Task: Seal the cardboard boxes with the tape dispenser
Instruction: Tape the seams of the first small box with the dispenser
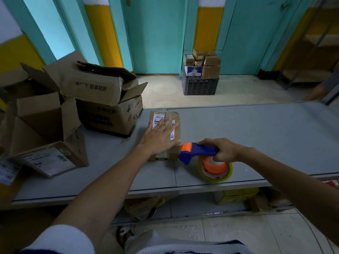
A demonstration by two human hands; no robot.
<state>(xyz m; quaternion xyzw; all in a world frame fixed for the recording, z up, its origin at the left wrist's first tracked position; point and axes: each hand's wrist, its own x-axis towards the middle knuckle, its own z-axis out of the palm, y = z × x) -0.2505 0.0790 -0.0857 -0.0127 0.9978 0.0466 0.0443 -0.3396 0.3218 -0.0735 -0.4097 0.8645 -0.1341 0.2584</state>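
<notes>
A small cardboard box (175, 118) is set on the grey tabletop (256, 136), just inside its far edge, toward ten o'clock from the middle of the view. It is pressed down by the left hand (158, 139), laid flat on its top with the fingers straight and spread. The blue handle of the tape dispenser (199, 151) is gripped by the curled fingers of the right hand (224, 150), and its orange head is held against the box's near top edge at the four o'clock corner. The tape roll (215, 170) is hung below the handle, close to the tabletop's near edge. From the box toward three o'clock a wide stretch of grey surface is seen. At nine o'clock, open cartons (102, 99) are crowded close beside the box. At twelve o'clock, well apart on the floor (165, 92), a dark crate (200, 86) is stacked with parcels (211, 67).
</notes>
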